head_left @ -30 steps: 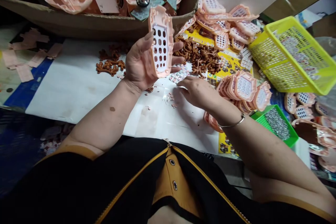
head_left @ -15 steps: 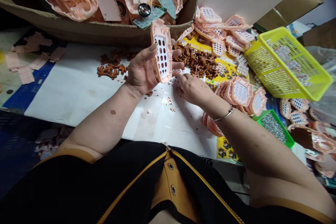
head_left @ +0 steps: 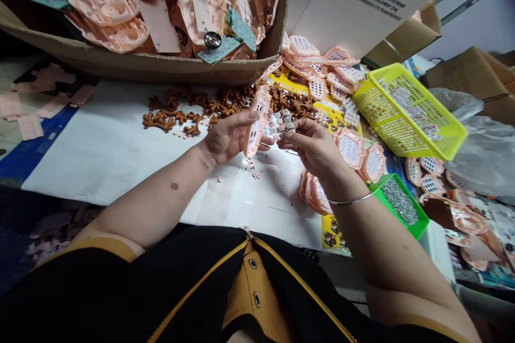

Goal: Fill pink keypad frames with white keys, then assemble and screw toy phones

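Note:
My left hand [head_left: 231, 136] is closed on a pink plastic casing [head_left: 257, 120], tilted so its row of holes shows edge-on. Between thumb and fingers of my right hand [head_left: 309, 142] is a white button pad [head_left: 279, 124] with small coloured prints on its keys. The pad sits close beside the casing; whether the two touch I cannot tell. Beneath, a few tiny pink bits [head_left: 255, 175] lie on the white board [head_left: 225, 198]. Brown bone-shaped plastic parts [head_left: 164, 118] are heaped just beyond my hands.
A cardboard box [head_left: 225, 71] of pink shells and circuit boards stands at the back left. To the right are stacked pink casings [head_left: 350, 147], a yellow basket [head_left: 410, 128] of button pads and a green tray [head_left: 418, 220] of screws. Pink flat pieces [head_left: 30, 126] lie far left.
My right hand has lifted a button pad from the board and brought it beside the casing. My left hand has turned the casing more edge-on and lowered it. The camera view has shifted.

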`<state>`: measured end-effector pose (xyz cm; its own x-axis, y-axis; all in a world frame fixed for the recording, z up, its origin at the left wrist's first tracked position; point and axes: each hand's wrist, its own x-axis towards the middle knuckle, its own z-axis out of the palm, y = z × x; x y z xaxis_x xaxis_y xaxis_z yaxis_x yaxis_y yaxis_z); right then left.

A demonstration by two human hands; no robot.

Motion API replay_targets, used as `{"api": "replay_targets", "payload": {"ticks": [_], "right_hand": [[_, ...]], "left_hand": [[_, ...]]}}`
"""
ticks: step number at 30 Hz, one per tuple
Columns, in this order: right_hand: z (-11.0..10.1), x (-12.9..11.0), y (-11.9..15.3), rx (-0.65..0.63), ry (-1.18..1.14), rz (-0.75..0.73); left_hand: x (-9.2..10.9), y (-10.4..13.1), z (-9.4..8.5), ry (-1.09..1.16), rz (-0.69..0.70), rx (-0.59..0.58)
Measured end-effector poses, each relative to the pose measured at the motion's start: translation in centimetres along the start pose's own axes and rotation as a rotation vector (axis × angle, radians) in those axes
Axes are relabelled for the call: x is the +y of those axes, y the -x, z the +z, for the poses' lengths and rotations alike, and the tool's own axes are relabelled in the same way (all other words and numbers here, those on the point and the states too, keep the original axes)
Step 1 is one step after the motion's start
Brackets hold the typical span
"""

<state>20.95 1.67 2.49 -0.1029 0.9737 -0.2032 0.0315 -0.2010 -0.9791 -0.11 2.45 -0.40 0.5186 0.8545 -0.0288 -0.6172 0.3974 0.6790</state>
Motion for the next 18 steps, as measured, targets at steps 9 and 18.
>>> {"api": "replay_targets", "payload": {"ticks": [9,18], "right_hand": [[1.7,0.9,0.7,-0.102,-0.058,0.045],[0.1,-0.1,-0.2,0.134,0.309,-0.169]], "left_hand": [[-0.3,0.1,0.0,-0.005,-0.05,-0.063],[-0.5,0.0,0.1,-0.007,-0.051,-0.053]]}}
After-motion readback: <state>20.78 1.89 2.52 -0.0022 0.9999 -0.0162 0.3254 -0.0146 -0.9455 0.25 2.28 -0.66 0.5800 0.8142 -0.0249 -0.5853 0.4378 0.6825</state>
